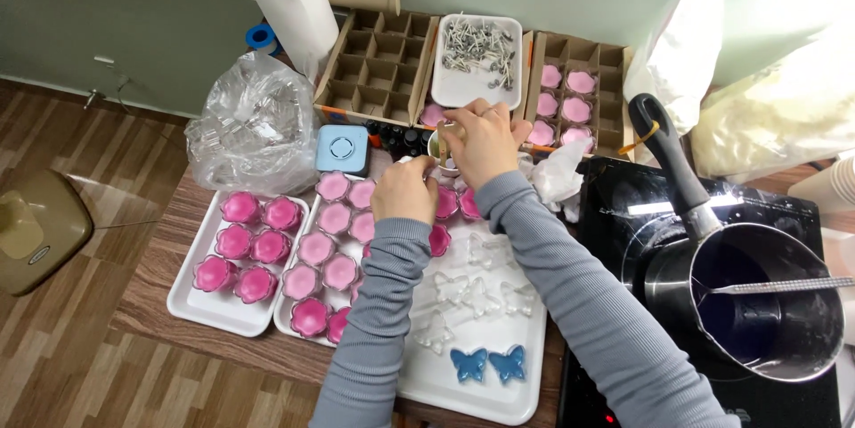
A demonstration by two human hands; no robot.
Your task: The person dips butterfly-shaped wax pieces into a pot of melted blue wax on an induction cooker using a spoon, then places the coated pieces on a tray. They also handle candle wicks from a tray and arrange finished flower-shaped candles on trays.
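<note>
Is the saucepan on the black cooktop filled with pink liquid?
No, the saucepan on the cooktop holds dark blue-purple liquid, with a metal utensil lying across its rim.

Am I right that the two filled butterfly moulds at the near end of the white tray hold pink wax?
Not quite: the head view shows the two filled butterfly moulds at the near end of the white tray hold blue wax, not pink.

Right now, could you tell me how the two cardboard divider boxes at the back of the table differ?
The left box has empty cells; the right box holds pink candles in several cells. The left box shows more cells in full, while the right box is partly hidden by the right hand and a crumpled tissue. Both are brown cardboard grids flanking the white tray of wicks.
</note>
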